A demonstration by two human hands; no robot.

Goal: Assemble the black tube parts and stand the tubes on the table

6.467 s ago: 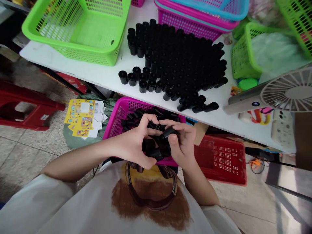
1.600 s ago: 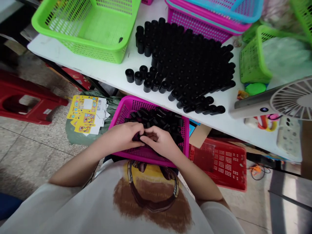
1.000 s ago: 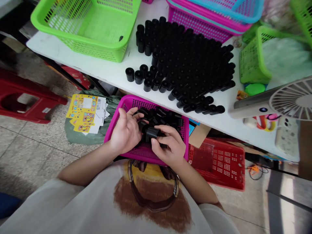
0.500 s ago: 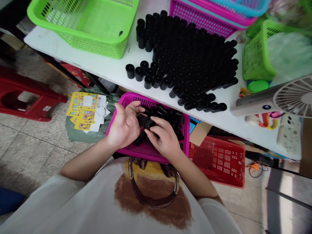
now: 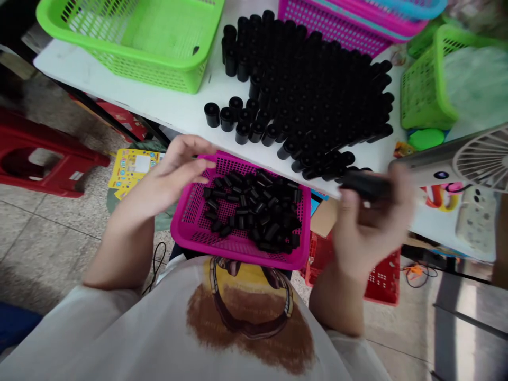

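Observation:
My right hand (image 5: 373, 222), smeared by motion, grips a black cylinder (image 5: 363, 184) lying sideways at the table's front edge, by the right end of the standing group. My left hand (image 5: 178, 169) is empty, fingers apart, over the left rim of a magenta basket (image 5: 190, 246). Many short black cylindrical pieces (image 5: 257, 206) lie jumbled in that basket, which sits against my lap. On the white table (image 5: 119, 108), rows of upright black cylinders (image 5: 309, 90) stand close together; a few are set slightly apart at the front left.
A green basket (image 5: 159, 69) stands at the table's left. Behind the cylinders are stacked magenta and blue baskets (image 5: 337, 24). To the right are a green basket with a plastic bag (image 5: 424, 79) and a grey fan (image 5: 436, 164). A red crate (image 5: 383, 278) and red stool (image 5: 47, 159) flank me.
My hands have parted. The right one has carried the black cylinder from above the basket to the right, towards the table edge. My left hand has moved left and let go.

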